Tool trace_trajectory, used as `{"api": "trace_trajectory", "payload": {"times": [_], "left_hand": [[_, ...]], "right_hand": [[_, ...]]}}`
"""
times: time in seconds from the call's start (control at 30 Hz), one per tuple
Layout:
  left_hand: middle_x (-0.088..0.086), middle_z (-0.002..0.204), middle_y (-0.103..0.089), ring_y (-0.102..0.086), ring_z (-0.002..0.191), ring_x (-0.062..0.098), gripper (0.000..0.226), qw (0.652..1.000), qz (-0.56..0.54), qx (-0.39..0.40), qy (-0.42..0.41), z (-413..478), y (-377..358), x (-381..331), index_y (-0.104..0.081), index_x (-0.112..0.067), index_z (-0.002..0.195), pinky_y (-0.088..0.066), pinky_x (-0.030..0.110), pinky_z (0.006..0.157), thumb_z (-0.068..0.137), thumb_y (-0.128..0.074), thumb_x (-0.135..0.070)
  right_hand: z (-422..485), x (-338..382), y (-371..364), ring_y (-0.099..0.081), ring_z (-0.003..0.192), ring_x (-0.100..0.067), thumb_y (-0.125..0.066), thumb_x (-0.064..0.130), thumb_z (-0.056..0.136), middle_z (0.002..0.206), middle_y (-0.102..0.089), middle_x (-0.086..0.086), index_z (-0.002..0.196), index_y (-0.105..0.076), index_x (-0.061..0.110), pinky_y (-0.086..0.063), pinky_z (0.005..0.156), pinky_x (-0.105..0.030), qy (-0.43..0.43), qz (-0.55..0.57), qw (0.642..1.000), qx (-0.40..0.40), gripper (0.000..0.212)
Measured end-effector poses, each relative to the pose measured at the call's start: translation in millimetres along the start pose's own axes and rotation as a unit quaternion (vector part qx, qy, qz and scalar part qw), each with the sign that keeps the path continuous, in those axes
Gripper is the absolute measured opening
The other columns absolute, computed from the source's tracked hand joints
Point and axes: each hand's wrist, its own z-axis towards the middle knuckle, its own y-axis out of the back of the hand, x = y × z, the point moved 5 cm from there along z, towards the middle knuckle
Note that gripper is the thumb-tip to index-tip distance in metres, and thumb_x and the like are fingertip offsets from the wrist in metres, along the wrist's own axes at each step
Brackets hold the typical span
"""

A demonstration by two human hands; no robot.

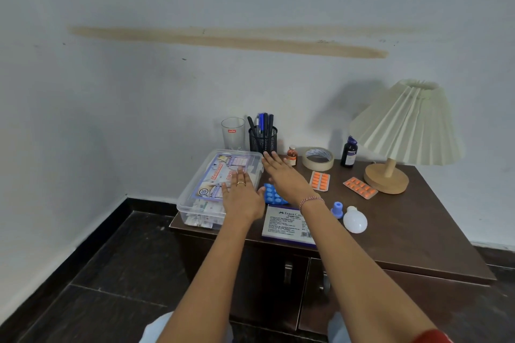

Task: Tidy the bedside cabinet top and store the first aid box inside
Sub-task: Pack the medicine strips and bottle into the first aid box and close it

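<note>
Both forearms reach in from the bottom edge toward the bedside cabinet. Left hand lies flat, palm down, fingers spread, over the near right part of the first aid box lid; looks like contact, can't confirm. Right hand is open too, fingers extended and together, hovering past the box's right edge toward the pen holder. Neither hand holds anything.

Box sits at the cabinet top's left end, near corner overhanging the front edge, long axis running away from the camera and slightly rightward. Left hand is nearer it.

Loose items lie to the right: blue blister pack just beside the box, orange blister strips, stamp pad, bulb, tape roll.

My read: lifting the box needs one hand on each long side; the right must come back left.
</note>
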Motion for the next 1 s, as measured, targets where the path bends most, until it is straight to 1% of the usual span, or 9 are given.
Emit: {"api": "trace_trajectory", "payload": {"times": [0.07, 0.13, 0.27, 0.43, 0.57, 0.67, 0.77, 0.9, 1.0], "left_hand": [[0.009, 0.159, 0.004, 0.005, 0.147, 0.023, 0.067, 1.000, 0.002, -0.007, -0.009, 0.5, -0.5, -0.6, 0.002, -0.006, 0.150, 0.003, 0.045, 0.117, 0.100, -0.022, -0.044], [0.010, 0.160, 0.001, 0.002, 0.148, 0.023, 0.066, 1.000, 0.003, -0.011, -0.019, 0.1, -1.7, 0.4, -0.001, -0.007, 0.150, 0.002, 0.045, 0.117, 0.100, -0.024, -0.043], [0.010, 0.160, -0.004, -0.001, 0.148, 0.022, 0.066, 0.999, 0.005, -0.018, -0.036, -1.5, -4.9, -0.5, -0.005, -0.007, 0.151, 0.001, 0.045, 0.118, 0.100, -0.028, -0.042], [0.009, 0.159, -0.007, -0.003, 0.147, 0.022, 0.065, 0.998, 0.013, -0.027, -0.060, 3.4, -3.1, 1.2, -0.006, -0.009, 0.151, -0.002, 0.044, 0.118, 0.099, -0.031, -0.039], [0.007, 0.160, -0.007, -0.004, 0.147, 0.020, 0.065, 0.996, 0.018, -0.009, -0.090, 4.3, -6.4, 1.3, -0.006, -0.010, 0.151, -0.003, 0.044, 0.118, 0.099, -0.033, -0.039], [0.006, 0.160, -0.007, -0.005, 0.147, 0.020, 0.067, 0.993, 0.021, 0.002, -0.112, 4.1, -7.3, 0.5, -0.006, -0.011, 0.151, -0.003, 0.043, 0.119, 0.099, -0.036, -0.040], [0.005, 0.160, -0.007, -0.005, 0.147, 0.019, 0.071, 0.991, 0.030, 0.005, -0.134, 3.6, -6.6, 0.4, -0.006, -0.011, 0.151, -0.003, 0.041, 0.118, 0.097, -0.043, -0.037], [0.006, 0.159, -0.008, -0.006, 0.147, 0.020, 0.076, 0.990, 0.029, 0.007, -0.139, 2.6, -5.7, 0.5, -0.006, -0.012, 0.151, -0.003, 0.041, 0.118, 0.093, -0.052, -0.031], [0.010, 0.159, -0.011, -0.007, 0.147, 0.027, 0.076, 0.991, 0.044, 0.005, -0.129, 0.1, -4.2, -4.3, -0.008, -0.010, 0.150, -0.007, 0.044, 0.118, 0.091, -0.055, -0.024]], "right_hand": [[5.6, 4.7, -3.3, 0.006, 0.148, -0.020, -0.041, -0.005, 0.094, 0.160, 0.006, -0.005, 0.151, -0.001, 0.011, -0.001, 0.119, -0.032, 0.016, 0.015, 1.000, -0.003, 0.071], [10.7, 12.0, -5.9, 0.003, 0.148, -0.021, -0.043, -0.008, 0.092, 0.160, 0.003, -0.007, 0.151, -0.004, 0.009, -0.004, 0.119, -0.031, 0.030, 0.032, 0.999, -0.007, 0.072], [13.7, 14.9, -11.0, -0.007, 0.148, -0.019, -0.050, -0.006, 0.088, 0.160, -0.007, -0.006, 0.150, -0.015, 0.011, -0.016, 0.120, -0.032, 0.019, 0.075, 0.997, -0.022, 0.074], [19.6, 9.4, -7.3, -0.024, 0.142, -0.022, -0.056, 0.001, 0.088, 0.153, -0.030, -0.007, 0.144, -0.034, 0.013, -0.022, 0.116, -0.030, 0.001, 0.084, 0.992, -0.099, 0.062], [14.8, 4.2, -6.8, -0.035, 0.131, -0.024, -0.059, 0.000, 0.084, 0.142, -0.042, -0.009, 0.137, -0.043, 0.011, -0.031, 0.109, -0.030, -0.007, 0.073, 0.990, -0.124, 0.057], [7.8, -1.7, -5.1, -0.038, 0.128, -0.024, -0.066, 0.003, 0.080, 0.137, -0.044, -0.008, 0.131, -0.047, 0.012, -0.036, 0.106, -0.032, -0.013, 0.061, 0.989, -0.133, 0.055], [4.2, -6.3, -2.4, -0.038, 0.128, -0.025, -0.070, 0.004, 0.077, 0.136, -0.045, -0.008, 0.128, -0.047, 0.012, -0.037, 0.106, -0.033, -0.021, 0.053, 0.991, -0.120, 0.056], [1.5, -4.3, -0.2, -0.037, 0.128, -0.026, -0.065, -0.002, 0.078, 0.136, -0.043, -0.010, 0.129, -0.046, 0.011, -0.038, 0.105, -0.035, -0.022, 0.041, 0.992, -0.115, 0.055], [1.1, -2.2, 1.4, -0.037, 0.127, -0.028, -0.060, -0.009, 0.077, 0.135, -0.043, -0.011, 0.129, -0.046, 0.009, -0.041, 0.102, -0.037, -0.026, 0.033, 0.993, -0.112, 0.057]]}}
